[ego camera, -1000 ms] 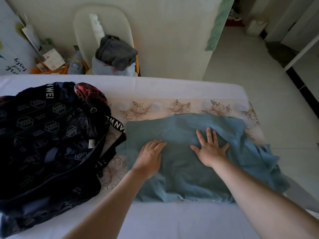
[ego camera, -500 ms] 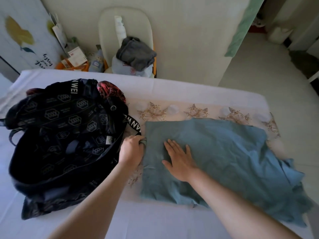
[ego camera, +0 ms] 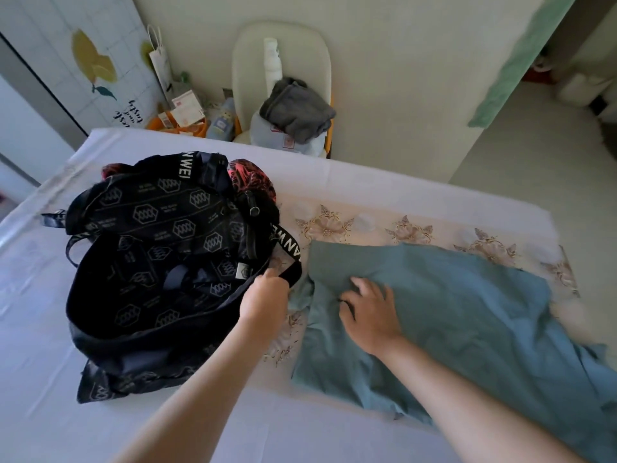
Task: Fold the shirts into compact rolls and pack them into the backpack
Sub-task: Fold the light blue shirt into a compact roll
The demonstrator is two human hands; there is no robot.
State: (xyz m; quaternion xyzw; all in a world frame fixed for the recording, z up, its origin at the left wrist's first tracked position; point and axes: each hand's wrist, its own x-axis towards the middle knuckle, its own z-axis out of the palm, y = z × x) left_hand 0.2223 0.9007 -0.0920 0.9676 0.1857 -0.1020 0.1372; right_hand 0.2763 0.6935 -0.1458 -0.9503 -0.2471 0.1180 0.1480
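Pinching shirt [ego camera: 460, 309] edge, apparently: left hand [ego camera: 265, 297] | right hand [ego camera: 370, 312] bunching shirt | backpack [ego camera: 160, 228] adjacent

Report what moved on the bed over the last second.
Both hands slid left from the middle of the teal shirt to its left edge. The left hand now sits by the backpack strap; what it grips is unclear. The right hand, flat before, curls its fingers into the cloth, bunching that edge. The backpack stayed open in place; the shirt remains unrolled.
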